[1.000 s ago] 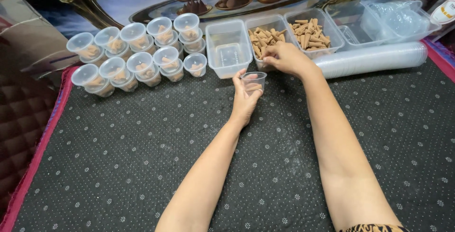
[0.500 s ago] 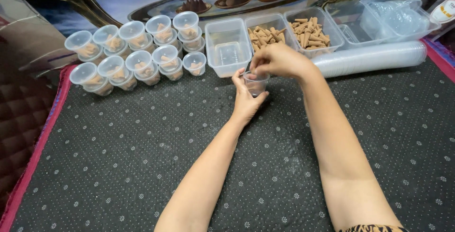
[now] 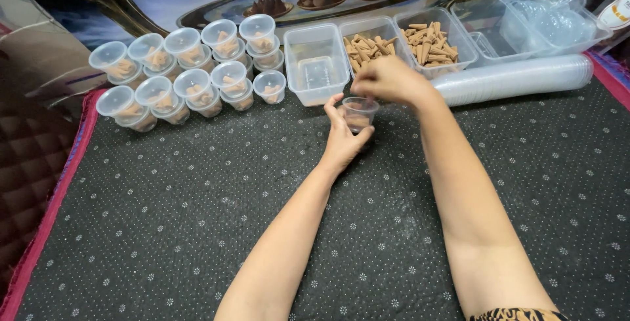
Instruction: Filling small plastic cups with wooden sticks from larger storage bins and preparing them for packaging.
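Filled cups [image 3: 190,72] stand in rows at the left. The left hand [image 3: 344,140] clamps a small clear cup [image 3: 359,112] over the desk [image 3: 164,216]; the right hand [image 3: 387,80], fingers pinched together, seems to drop brown cones in. Filling is underway; next comes another pinch from the cone tray [image 3: 371,45].

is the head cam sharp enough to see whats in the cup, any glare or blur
Head view: evenly lit, soft shadows only. The left hand and the small clear plastic cup it holds are fairly sharp, but the right hand over the rim is slightly blurred and covers the contents. Mild glare on the stacked clear lids; the dark dotted mat shows no glare.
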